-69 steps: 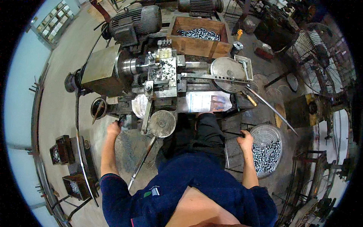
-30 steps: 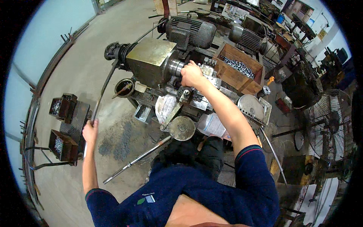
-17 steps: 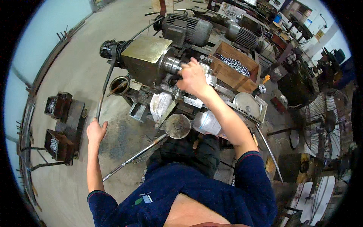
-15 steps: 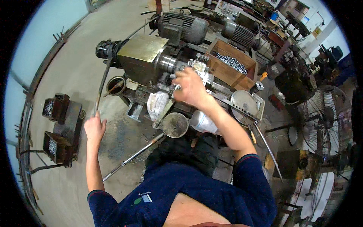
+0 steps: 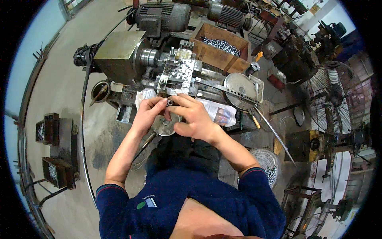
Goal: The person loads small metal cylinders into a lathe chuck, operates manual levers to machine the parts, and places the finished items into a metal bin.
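Note:
Both hands meet in front of a small lathe, just before its tool slide (image 5: 177, 73). A small shiny metal part (image 5: 170, 102) with a round hole sits between the fingertips. My left hand (image 5: 148, 113) pinches it from the left with thumb and forefinger. On the other side my right hand (image 5: 194, 117) has its fingers curled against the part. Below them is a round metal plate (image 5: 164, 126), partly covered by the hands. The lathe's spindle nose (image 5: 149, 57) lies beyond, up and to the left. How much of the part is inside the fingers is hidden.
A long lever bar (image 5: 82, 119) hangs down at the left. A wooden box (image 5: 221, 57) of metal parts stands behind the slide. At right are a round metal tray (image 5: 238, 89), a basket of parts (image 5: 264, 159) and a large fan (image 5: 332, 95). Parts bins (image 5: 57, 173) stand far left.
My left hand has let go of the long lever and come across to my right hand. The right hand has drawn back from the spindle area toward my body. The view has shifted.

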Tool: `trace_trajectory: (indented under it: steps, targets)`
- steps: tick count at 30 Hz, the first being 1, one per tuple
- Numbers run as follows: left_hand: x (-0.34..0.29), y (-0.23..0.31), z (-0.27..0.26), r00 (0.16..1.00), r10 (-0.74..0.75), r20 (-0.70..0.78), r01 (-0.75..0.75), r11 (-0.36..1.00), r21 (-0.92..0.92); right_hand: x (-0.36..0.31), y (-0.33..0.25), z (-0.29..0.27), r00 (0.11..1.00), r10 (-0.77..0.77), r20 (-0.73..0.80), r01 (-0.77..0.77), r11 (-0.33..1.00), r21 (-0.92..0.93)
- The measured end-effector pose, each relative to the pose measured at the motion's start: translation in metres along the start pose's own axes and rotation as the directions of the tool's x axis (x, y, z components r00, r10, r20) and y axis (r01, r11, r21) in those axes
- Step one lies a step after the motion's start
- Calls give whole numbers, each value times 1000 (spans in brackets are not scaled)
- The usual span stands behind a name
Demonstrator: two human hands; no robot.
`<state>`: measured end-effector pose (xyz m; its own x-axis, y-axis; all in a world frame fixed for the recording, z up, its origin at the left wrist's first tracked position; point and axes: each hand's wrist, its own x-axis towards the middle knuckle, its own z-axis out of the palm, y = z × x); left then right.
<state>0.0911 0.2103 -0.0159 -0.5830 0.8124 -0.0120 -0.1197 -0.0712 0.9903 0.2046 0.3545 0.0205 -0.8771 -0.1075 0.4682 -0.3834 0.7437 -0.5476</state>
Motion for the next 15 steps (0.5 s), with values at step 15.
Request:
trace_trajectory:
  steps: [15]
  targets:
    - [1,-18,13,969,-237,68,242,859,-450,-21,21,22,980,64,-189,-29,983,184]
